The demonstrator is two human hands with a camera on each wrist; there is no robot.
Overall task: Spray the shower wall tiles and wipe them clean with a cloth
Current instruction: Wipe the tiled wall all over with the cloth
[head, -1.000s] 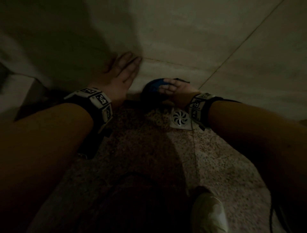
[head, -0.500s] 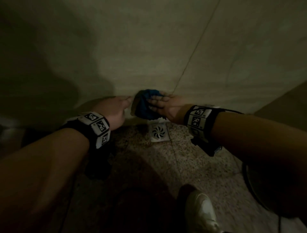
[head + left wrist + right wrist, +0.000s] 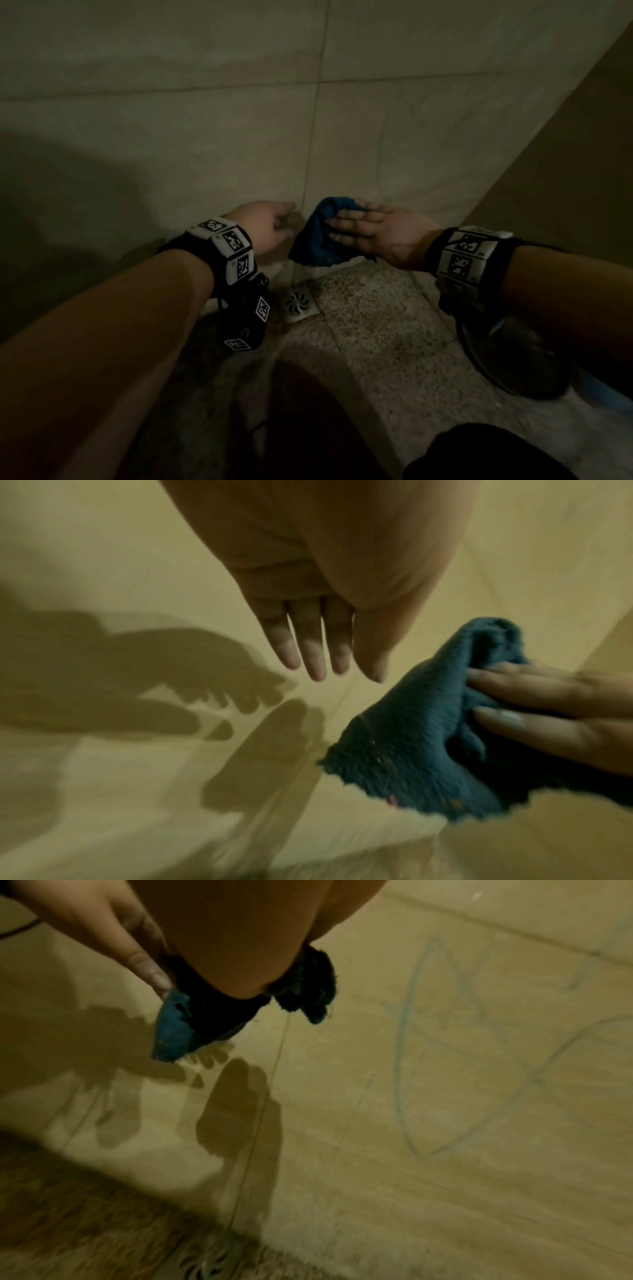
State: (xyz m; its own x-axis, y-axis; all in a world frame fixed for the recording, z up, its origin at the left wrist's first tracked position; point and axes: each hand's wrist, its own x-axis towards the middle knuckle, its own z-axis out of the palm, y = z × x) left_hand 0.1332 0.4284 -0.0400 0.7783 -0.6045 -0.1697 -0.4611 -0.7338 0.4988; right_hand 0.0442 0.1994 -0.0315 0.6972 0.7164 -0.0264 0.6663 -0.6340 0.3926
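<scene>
Two hands, one cloth, one floor drain, one dark round basin are seen. The blue cloth (image 3: 320, 236) is bunched and held against the lower wall tiles (image 3: 171, 137), low down near the floor, just right of a vertical grout line. The right hand (image 3: 376, 229) lies over the right side of the cloth, fingers (image 3: 534, 688) straight and flat on top of it, pressing it to the tile; the cloth hangs out past the fingertips to the left and below. In the right wrist view the cloth (image 3: 178, 1026) is seen sticking out under the palm, with the thumb beside it. Whether the thumb curls under the cloth cannot be told.

The left hand (image 3: 263, 226) is held just left of the cloth, apart from it, holding nothing, fingers (image 3: 308, 647) extended and together, tips close to the wall; actual contact cannot be told. Both wrists carry marker bands.

The metal floor drain (image 3: 299, 303) is set in the speckled floor (image 3: 376, 325), near the wall, below the cloth. The dark round basin (image 3: 507, 363) is seen on the floor to the right, under the right forearm. Faint bluish scribble marks (image 3: 445, 1069) are seen on the tile to the right of the cloth.
</scene>
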